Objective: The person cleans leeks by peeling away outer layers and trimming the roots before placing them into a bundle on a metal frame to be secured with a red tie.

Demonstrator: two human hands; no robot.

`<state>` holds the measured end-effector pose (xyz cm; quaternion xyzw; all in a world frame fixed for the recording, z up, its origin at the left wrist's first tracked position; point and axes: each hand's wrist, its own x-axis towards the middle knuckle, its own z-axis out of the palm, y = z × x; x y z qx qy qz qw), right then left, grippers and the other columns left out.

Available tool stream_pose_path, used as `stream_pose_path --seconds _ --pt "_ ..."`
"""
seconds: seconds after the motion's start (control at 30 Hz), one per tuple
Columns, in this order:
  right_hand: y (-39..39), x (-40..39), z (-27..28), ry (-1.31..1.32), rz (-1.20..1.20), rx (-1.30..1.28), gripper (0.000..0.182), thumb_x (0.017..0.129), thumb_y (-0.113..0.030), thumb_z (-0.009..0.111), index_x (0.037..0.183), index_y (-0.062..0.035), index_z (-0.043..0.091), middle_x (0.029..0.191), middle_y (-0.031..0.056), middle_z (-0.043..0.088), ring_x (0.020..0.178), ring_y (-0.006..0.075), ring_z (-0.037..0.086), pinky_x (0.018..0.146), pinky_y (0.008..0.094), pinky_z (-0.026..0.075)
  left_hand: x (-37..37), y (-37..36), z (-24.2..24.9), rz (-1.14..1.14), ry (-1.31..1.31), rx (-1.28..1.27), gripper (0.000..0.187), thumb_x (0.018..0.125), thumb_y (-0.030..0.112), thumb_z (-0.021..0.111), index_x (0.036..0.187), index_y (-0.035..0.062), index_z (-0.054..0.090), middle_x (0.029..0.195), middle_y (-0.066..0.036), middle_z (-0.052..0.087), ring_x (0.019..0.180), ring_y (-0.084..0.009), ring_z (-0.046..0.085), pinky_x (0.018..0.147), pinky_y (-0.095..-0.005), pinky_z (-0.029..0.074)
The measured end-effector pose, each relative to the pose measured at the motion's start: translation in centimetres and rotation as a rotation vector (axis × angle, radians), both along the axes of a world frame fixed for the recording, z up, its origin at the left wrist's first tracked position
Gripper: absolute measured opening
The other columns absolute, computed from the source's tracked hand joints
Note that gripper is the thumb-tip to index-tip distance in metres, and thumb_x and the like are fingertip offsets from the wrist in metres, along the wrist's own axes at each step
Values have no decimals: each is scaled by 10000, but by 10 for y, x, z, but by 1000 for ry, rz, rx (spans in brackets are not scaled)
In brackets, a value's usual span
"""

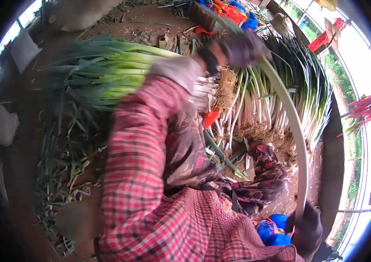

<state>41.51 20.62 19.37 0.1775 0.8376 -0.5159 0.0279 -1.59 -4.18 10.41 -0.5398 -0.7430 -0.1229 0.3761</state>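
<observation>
A long leek (291, 109) bends in a curve between my hands, its pale stem toward me and its green leaves trailing off beyond the far end. My left hand (243, 47), in a dark glove and smeared by motion, is closed around the upper stem near the leaves. Down at the right, my right hand (308, 229), also dark-gloved, grips the lower end of the stem. Beneath my left arm lies a stack of thick leeks (124, 72), roots pointing right. Beside it spreads a pile of thinner, darker leeks (290, 83) with brown roots.
Blue and red string balls (275, 229) lie beside my right hand. More red and blue material (233, 12) is at the back, near a crate (205, 17). Leaf scraps (76, 174) litter the brown ground on the left. A low ledge (332, 161) runs along the right.
</observation>
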Motion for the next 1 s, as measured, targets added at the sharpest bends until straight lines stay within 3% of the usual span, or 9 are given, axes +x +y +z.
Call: stream_pose_path --seconds 0.1,0.13,0.27,0.33,0.4,0.47,0.7,0.93,1.0 --pt "61 -49 -59 80 525 -201 486 927 -113 545 1372 20 406 799 62 617 649 130 579 586 274 477 10 -86 60 157 -75 -134 400 767 167 675 1163 167 618 987 -97 646 984 -297 587 900 -423 453" --pt "34 -111 -82 221 400 15 463 931 -140 556 1351 16 440 818 41 618 674 105 570 604 262 483 38 -117 96 237 15 -200 418 777 174 671 1189 169 598 1034 -106 628 1011 -303 575 916 -425 444" --pt "-21 -282 -158 711 747 83 448 887 -8 590 1322 -83 512 1014 102 652 880 135 609 772 272 490 131 -235 167 629 224 -391 497 818 201 655 1295 179 518 1222 -141 556 1119 -329 528 981 -433 407" --pt "-71 -344 -174 768 829 68 444 882 -52 600 1311 -137 523 1077 119 641 900 204 634 773 313 502 139 -287 141 843 172 -493 477 833 116 556 1300 208 514 1097 -114 596 1015 -278 572 934 -418 442" --pt "-110 -397 -194 785 857 519 406 884 -124 595 1284 -165 538 1117 135 617 927 311 631 774 394 507 129 -326 93 1053 120 -590 503 848 31 458 1304 237 510 971 -86 636 910 -227 617 888 -402 477" --pt "-135 -437 -230 810 910 438 382 888 -185 580 1268 -199 542 1118 124 608 926 370 609 777 443 500 115 -345 38 1364 -189 -761 534 854 80 482 1355 264 460 1052 -87 624 1033 -250 579 971 -432 429" --pt "-148 -485 -305 646 973 885 509 858 -209 604 1346 -247 462 1368 62 454 1274 285 424 988 433 396 72 -383 -143 1097 -536 -569 535 820 251 623 1336 247 483 1202 -109 554 1167 -290 491 1096 -497 251" --pt "-201 -477 -282 545 1012 957 626 887 -386 556 1430 -164 336 1445 107 381 1357 301 324 1111 505 216 65 -365 -105 969 -463 -652 506 833 330 614 1317 226 514 1431 -116 388 1318 -290 362 1102 -529 202" --pt "-212 -479 -283 467 990 967 647 888 -407 548 1436 -147 323 1447 125 378 1367 303 309 1122 508 191 54 -365 -105 1001 -640 -731 616 841 308 611 1412 246 387 1462 -109 352 1351 -284 329 1114 -539 179"
